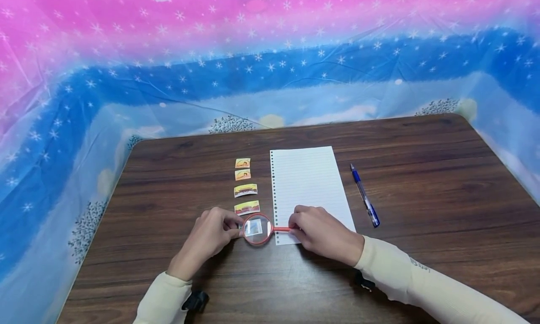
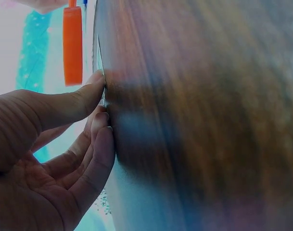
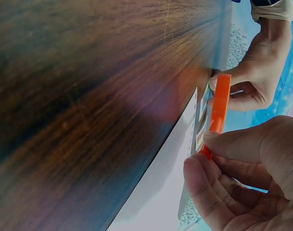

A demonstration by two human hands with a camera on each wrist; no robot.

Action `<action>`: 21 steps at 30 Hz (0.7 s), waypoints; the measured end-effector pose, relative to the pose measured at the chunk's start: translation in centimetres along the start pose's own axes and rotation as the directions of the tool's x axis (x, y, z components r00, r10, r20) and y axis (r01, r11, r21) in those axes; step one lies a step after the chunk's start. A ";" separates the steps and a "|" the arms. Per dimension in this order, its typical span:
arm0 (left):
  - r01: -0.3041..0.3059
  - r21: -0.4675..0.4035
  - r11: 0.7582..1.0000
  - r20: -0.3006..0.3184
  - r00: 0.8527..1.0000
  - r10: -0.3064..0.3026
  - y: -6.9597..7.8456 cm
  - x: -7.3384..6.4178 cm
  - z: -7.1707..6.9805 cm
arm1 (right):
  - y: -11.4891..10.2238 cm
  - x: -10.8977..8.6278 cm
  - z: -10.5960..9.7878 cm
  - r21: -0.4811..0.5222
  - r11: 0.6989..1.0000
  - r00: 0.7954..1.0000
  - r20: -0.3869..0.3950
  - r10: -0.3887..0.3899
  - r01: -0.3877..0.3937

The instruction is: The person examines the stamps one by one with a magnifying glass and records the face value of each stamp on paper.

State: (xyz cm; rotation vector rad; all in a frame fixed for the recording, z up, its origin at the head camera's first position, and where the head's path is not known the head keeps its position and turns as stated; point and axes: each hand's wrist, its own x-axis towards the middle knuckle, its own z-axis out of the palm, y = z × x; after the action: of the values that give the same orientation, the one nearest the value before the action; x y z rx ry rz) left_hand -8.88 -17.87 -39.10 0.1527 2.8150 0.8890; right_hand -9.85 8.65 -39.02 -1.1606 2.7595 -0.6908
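My right hand [image 1: 320, 230] pinches the red handle of a magnifying glass [image 1: 258, 240] between thumb and fingers. Its round lens is held over a small bluish stamp [image 1: 254, 227], which shows through the glass. From the other side, my left hand [image 1: 211, 235] pinches the left edge of that stamp, with the thumb [image 2: 91, 89] and fingertips down at the tabletop. The orange-red rim [image 3: 221, 103] stands a little above the table in the right wrist view, close to the left hand's fingers.
Above the lens, several stamps lie in a column, two orange ones [image 1: 242, 175] and two yellow and red ones [image 1: 245, 190]. Lined paper [image 1: 310, 188] with punched holes lies right of them, partly under the right hand. A blue pen [image 1: 364, 195] is farther right on the wooden table [image 1: 422, 183].
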 end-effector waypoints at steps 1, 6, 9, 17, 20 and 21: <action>0.001 -0.001 1.000 0.000 1.000 -0.001 0.0 0.0 0.0 | 0.0 0.0 0.0 -0.001 1.000 1.000 0.002 -0.001 0.001; 0.005 0.000 1.000 0.002 1.000 -0.005 0.0 0.0 0.0 | 0.0 0.1 0.1 -0.006 1.000 1.000 0.003 -0.004 0.004; 0.003 -0.003 1.000 0.002 1.000 -0.003 0.0 0.0 0.0 | 0.0 0.2 0.1 -0.011 1.000 1.000 -0.002 -0.004 0.004; -0.002 0.006 1.000 -0.001 1.000 0.002 -0.1 0.0 0.0 | 0.0 0.1 0.2 -0.017 1.000 1.000 -0.007 -0.005 0.004; -0.001 0.008 1.000 -0.004 1.000 0.001 0.0 0.0 0.1 | 0.1 0.1 0.2 -0.015 1.000 1.000 -0.011 -0.003 0.003; 0.000 0.007 1.000 -0.004 1.000 0.000 0.0 0.0 0.1 | 0.1 0.1 0.2 -0.015 1.000 1.000 -0.012 -0.003 0.003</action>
State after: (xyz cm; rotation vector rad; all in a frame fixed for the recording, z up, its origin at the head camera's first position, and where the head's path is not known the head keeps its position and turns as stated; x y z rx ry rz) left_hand -8.91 -17.83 -39.16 0.1528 2.8219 0.8800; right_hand -9.93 8.53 -39.24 -1.1673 2.7782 -0.6802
